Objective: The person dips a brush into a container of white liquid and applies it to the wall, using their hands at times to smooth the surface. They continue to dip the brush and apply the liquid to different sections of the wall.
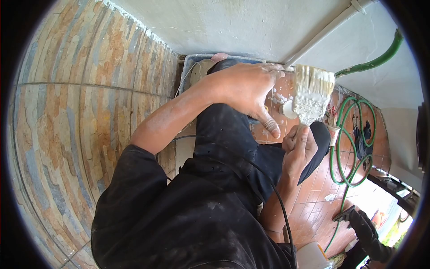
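A wide, flat paintbrush [312, 95], its bristles and lower part thickly coated in white, points up toward the wall. My right hand [302, 145] is closed around its handle, just below the coated part. To the left of the brush, my left hand [255, 92] reaches out with the thumb spread away from the fingers and nothing visible in it. White residue marks the left fingertips, which come close to the bristles; whether they touch cannot be made out.
A white wall [251, 27] with a slanting pipe [327, 33] stands ahead; stone-patterned tiles [107, 116] line the left. A blue-rimmed tub [190, 57] sits by the wall. Coiled green hose [342, 148] lies on terracotta floor [309, 197]. Another person's dark sleeve [367, 233] shows lower right.
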Demonstrator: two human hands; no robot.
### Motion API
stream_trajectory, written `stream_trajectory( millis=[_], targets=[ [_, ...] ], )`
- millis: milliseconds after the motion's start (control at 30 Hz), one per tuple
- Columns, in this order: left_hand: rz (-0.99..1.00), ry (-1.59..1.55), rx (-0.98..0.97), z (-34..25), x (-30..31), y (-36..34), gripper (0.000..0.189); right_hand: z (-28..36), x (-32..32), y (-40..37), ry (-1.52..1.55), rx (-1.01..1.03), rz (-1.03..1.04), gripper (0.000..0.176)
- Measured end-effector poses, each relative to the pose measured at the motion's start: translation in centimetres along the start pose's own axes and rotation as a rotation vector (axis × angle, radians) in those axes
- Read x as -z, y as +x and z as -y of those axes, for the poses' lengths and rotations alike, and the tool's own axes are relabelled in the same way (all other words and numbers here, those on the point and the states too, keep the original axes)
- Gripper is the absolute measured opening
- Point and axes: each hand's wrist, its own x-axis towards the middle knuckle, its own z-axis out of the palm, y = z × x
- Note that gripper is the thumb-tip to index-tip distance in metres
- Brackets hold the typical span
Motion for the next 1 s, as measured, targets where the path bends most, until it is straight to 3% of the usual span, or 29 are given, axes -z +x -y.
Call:
stream_trajectory(
  millis=[67, 167, 467, 567, 633, 700, 767, 833, 867, 933, 1000],
  targets=[
    [-0.216, 0.236, -0.068, 0.0, -1.0, -0.5, 0.121, 0.2, 0.1, 0.2, 0.026, -0.037, -0.091, 0.037],
    [-0.274, 0.463, -0.091, -0.7, -1.3, -0.9, 0.119, 0.0, 0.4, 0.4, -0.097, 0.036, -0.121, 0.039],
    [-0.243, 0.708, -0.111, -1.4, -0.5, -1.6, 0.097, 0.5, 0.2, -0.2, -0.524, 0.201, -0.144, 0.043],
    [-0.148, 0.765, -0.058, -1.4, -0.1, -1.5, 0.095, 0.2, 0.6, -0.2, -0.529, 0.22, -0.068, 0.042],
    [-0.19, 0.739, -0.094, -0.2, -0.9, -1.1, 0.089, 0.4, 0.6, -0.4, -0.456, 0.167, -0.014, 0.04],
    [-0.231, 0.72, -0.119, 1.1, -0.6, -0.3, 0.084, 0.7, 0.1, -0.6, -0.104, -0.019, 0.007, 0.038],
    [0.107, -0.199, 0.171, 2.4, 0.9, 1.7, 0.065, 0.2, 0.1, -0.8, -0.029, -0.001, 0.069, 0.034],
    [-0.094, -0.727, 0.113, 7.9, -1.3, 4.9, 0.05, 0.2, -0.6, -1.1, -0.001, 0.006, 0.088, 0.033],
    [-0.092, -0.724, 0.102, 8.9, -1.4, 6.1, 0.05, 0.6, -1.4, -1.4, -0.04, -0.018, 0.081, 0.033],
    [-0.342, -1.622, 0.424, 9.8, -1.2, 7.7, 0.046, -0.4, -2.7, -1.7, -0.097, 0.013, 0.158, 0.03],
    [-0.411, -1.769, 0.436, 10.0, -1.4, 8.7, 0.046, -2.4, -3.2, -1.9, -0.205, 0.042, 0.218, 0.029]
  ],
)
